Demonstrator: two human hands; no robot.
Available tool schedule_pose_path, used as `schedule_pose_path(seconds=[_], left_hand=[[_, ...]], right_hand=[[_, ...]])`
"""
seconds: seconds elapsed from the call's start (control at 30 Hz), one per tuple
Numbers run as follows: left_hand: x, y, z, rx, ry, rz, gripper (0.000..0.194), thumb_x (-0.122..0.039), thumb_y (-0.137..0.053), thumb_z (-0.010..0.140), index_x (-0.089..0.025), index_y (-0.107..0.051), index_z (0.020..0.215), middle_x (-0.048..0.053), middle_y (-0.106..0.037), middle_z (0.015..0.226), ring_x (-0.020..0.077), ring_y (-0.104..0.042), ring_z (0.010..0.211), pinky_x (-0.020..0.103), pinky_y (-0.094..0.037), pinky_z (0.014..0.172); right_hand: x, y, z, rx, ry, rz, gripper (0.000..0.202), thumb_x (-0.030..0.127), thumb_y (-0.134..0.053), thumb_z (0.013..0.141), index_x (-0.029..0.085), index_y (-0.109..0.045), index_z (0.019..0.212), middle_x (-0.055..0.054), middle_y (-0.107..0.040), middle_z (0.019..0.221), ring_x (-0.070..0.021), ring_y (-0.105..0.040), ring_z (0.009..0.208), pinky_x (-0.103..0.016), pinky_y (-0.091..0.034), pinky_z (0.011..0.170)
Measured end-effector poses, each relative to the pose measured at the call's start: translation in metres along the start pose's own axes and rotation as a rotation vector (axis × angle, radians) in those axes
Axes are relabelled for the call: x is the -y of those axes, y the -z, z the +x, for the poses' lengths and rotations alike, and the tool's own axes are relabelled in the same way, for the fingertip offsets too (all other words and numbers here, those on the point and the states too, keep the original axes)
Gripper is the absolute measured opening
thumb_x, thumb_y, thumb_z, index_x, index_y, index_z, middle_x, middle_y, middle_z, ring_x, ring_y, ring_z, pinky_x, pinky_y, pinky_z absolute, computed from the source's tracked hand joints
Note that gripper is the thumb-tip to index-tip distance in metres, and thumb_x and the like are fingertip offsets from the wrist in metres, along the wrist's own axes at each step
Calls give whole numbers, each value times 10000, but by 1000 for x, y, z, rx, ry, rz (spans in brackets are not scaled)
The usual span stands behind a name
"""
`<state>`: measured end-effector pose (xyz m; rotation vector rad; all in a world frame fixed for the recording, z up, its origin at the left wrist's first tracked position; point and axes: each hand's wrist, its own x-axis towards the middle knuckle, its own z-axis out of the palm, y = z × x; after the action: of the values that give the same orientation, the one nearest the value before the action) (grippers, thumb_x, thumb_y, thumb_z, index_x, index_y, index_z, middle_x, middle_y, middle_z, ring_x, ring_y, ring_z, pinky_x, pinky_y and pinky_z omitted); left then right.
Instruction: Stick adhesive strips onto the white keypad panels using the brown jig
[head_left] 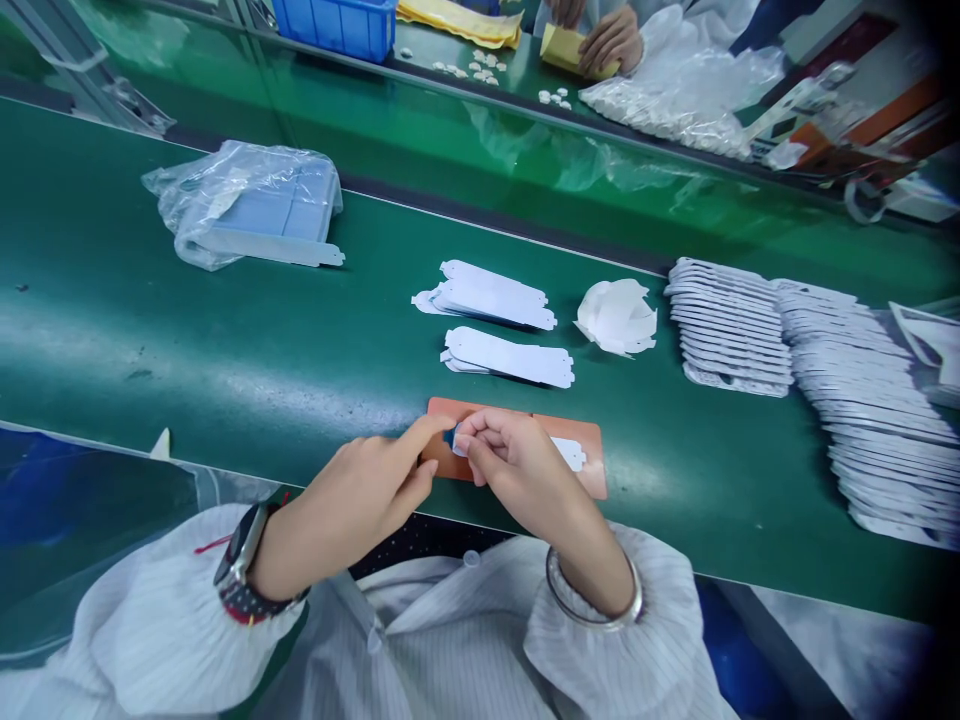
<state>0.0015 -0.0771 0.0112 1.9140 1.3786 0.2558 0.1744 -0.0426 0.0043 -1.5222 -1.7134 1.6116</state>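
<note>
At the near edge of the green table (225, 350), a person in pale striped sleeves (172, 610) works with both hands, a watch (244, 550) on one wrist and a bangle (636, 600) on the other. The left hand (367, 490) is partly open, its index finger and thumb apart over the left end of an orange plate (592, 432); whether it holds anything, I cannot tell. The right hand (517, 455) has thumb and fingertips pinched together on a pale bit (458, 441), just beside the left index finger. On the plate, which lies flat, the right end of a white strip (568, 453) shows past the right hand; its middle is hidden.

Just beyond the plate lies a small pile of strips (510, 357), with a second pile (491, 297) behind it. White scraps (618, 317) lie to their right, then two long rows of white pieces (862, 400). Farther left sits a blue pack (281, 200) in clear plastic.

Across the divider, a co-worker's hand (613, 42) holds a yellow packet (566, 48) near a clear bag (675, 100); a blue bin (335, 28) stands leftward.
</note>
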Motion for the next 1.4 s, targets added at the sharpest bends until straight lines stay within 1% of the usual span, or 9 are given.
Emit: schedule_pose_path(seconds=[0.07, 0.2, 0.27, 0.37, 0.73, 0.9, 1.13, 1.27, 1.4], left_hand=[[0, 5, 8, 15, 1, -106, 259, -181, -364, 899, -210, -480, 1129, -113, -353, 466, 104, -397, 404, 208, -232, 450], [-2, 7, 24, -72, 50, -127, 141, -197, -433, 865, -188, -573, 885, -104, -368, 456, 92, -381, 424, 211, -251, 475], [-2, 6, 28, -101, 67, -112, 123, -194, -459, 844, -185, -578, 813, -102, -361, 450, 90, -372, 426, 214, -257, 485], [-2, 6, 31, -112, 79, -101, 120, -181, -470, 827, -188, -573, 766, -105, -335, 442, 86, -349, 420, 217, -253, 491], [-3, 8, 34, -76, 100, -89, 141, -167, -461, 822, -192, -569, 734, -98, -372, 431, 85, -366, 408, 220, -231, 476], [-5, 11, 34, -66, 105, -101, 172, -155, -441, 808, -187, -572, 700, -92, -366, 426, 85, -360, 402, 218, -223, 462], [-4, 12, 34, -86, 95, -161, 180, -131, -441, 788, -183, -574, 678, -93, -360, 432, 80, -321, 394, 214, -223, 445], [-3, 12, 34, -77, 89, -171, 178, -162, -453, 813, -181, -586, 697, -90, -381, 432, 81, -350, 396, 214, -233, 447], [-2, 11, 34, -92, 71, -188, 176, -152, -455, 802, -180, -563, 666, -94, -351, 430, 76, -326, 402, 208, -236, 452]], right_hand=[[0, 0, 0, 2, -11, 8, 105, 195, -459, 822, 177, -529, 747, 20, -543, 613, -104, -476, 522, -243, -368, 513], [0, 2, 1, 8, -31, 11, 93, 193, -487, 810, 176, -533, 731, 40, -515, 542, -97, -462, 490, -229, -345, 484], [1, 3, 1, 11, -34, 8, 97, 201, -490, 814, 176, -536, 733, 46, -510, 519, -95, -460, 481, -223, -340, 475], [2, 4, 0, 13, -37, 1, 102, 197, -492, 815, 175, -538, 727, 49, -508, 506, -92, -461, 477, -215, -337, 467], [10, 7, 0, 37, -65, -56, 119, 120, -472, 803, 168, -527, 708, 55, -505, 494, -79, -481, 475, -191, -352, 481], [6, 7, 0, 42, -51, -32, 105, 140, -477, 795, 169, -529, 710, 51, -506, 491, -84, -482, 475, -197, -360, 480], [6, 5, 1, 29, -49, 4, 87, 169, -496, 779, 161, -554, 714, 37, -514, 499, -89, -476, 471, -209, -364, 473], [4, 2, 2, -7, -54, 25, 107, 220, -510, 797, 162, -563, 725, 34, -521, 509, -92, -463, 475, -219, -356, 474], [1, -1, 1, -42, -44, 26, 119, 251, -523, 804, 169, -561, 726, 32, -527, 517, -100, -468, 481, -226, -351, 470]])
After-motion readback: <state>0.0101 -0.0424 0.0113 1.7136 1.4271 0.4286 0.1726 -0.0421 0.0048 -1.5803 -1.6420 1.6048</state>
